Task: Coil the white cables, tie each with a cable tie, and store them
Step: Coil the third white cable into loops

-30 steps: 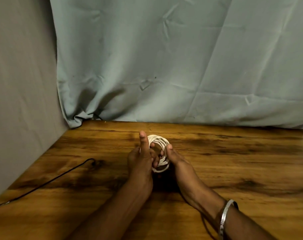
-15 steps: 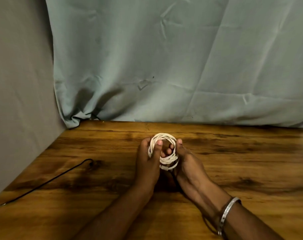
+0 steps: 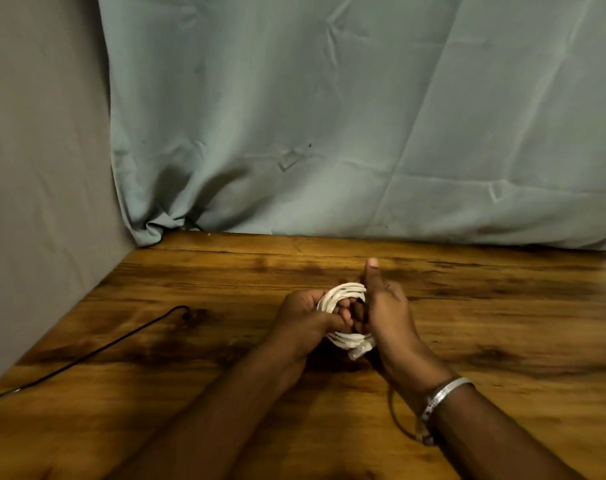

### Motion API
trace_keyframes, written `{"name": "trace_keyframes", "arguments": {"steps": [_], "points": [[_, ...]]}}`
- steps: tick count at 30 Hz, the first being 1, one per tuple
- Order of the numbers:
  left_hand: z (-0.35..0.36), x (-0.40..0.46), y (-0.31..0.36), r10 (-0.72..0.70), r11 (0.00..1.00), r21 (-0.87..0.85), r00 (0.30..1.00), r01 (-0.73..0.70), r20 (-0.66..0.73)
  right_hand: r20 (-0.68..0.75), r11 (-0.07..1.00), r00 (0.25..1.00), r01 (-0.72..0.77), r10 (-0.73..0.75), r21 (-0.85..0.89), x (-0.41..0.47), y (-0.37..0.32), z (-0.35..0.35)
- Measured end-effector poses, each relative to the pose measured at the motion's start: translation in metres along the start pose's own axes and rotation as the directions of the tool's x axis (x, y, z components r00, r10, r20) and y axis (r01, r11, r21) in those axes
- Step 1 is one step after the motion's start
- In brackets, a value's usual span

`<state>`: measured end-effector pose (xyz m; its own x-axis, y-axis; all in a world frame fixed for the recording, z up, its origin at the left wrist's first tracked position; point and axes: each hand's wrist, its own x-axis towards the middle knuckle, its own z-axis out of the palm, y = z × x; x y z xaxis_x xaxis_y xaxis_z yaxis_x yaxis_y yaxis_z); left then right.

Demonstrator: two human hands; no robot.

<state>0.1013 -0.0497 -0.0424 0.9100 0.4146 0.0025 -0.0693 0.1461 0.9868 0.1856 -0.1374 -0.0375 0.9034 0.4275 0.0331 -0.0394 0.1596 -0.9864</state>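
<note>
White cable coil (image 3: 343, 297) sits gripped between left hand (image 3: 303, 323) and right hand (image 3: 388, 317).

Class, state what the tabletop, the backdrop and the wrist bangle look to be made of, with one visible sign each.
Tabletop: wood or wood-look laminate; dark grain streaks, slight sheen.
Backdrop: woven cloth, matte; creases and folds.
Bangle: probably metal; silvery shine.

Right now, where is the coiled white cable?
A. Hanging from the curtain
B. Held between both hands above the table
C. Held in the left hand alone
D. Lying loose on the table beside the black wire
B: the coiled white cable sits between the left hand and the right hand, both gripping it over the wooden table.
</note>
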Motion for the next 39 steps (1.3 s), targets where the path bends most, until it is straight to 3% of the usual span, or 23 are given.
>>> {"name": "trace_keyframes", "arguments": {"steps": [3,5,8,11,19,24,29,36,39], "points": [[0.005,-0.004,0.004,-0.050,0.979,-0.189,0.989,0.076,0.140,-0.066,0.977,0.990,0.113,-0.127,-0.178,0.005,0.004,-0.008],[0.008,-0.008,0.010,-0.069,0.963,-0.241,0.976,0.119,0.204,-0.098,0.971,0.988,0.099,-0.123,-0.219,0.008,0.008,-0.013],[0.015,-0.004,0.007,-0.095,0.959,-0.265,0.995,0.101,0.034,-0.071,0.973,0.992,0.091,-0.108,-0.214,0.006,0.015,-0.008],[0.014,0.000,0.002,0.004,0.977,-0.211,0.994,-0.028,-0.111,0.008,0.991,0.997,0.080,-0.079,-0.106,0.001,0.013,0.000],[-0.007,0.008,0.006,0.228,0.971,-0.003,0.932,-0.238,-0.281,0.235,0.994,0.967,-0.106,0.102,0.004,-0.007,0.007,0.008],[-0.020,0.014,0.008,0.253,0.966,0.038,0.905,-0.256,-0.343,0.395,0.991,0.909,-0.115,0.133,-0.069,-0.004,0.009,-0.002],[-0.024,0.014,0.009,0.244,0.963,-0.026,0.906,-0.269,-0.346,0.549,0.991,0.826,-0.129,0.129,-0.039,-0.005,0.004,-0.008],[-0.027,0.016,0.011,0.301,0.950,0.024,0.897,-0.310,-0.323,0.596,0.984,0.803,-0.128,0.031,0.122,-0.010,-0.001,-0.004],[-0.030,0.017,0.010,0.277,0.959,0.023,0.914,-0.283,-0.297,0.605,0.959,0.794,-0.209,0.051,0.194,-0.011,-0.003,-0.001]]}}
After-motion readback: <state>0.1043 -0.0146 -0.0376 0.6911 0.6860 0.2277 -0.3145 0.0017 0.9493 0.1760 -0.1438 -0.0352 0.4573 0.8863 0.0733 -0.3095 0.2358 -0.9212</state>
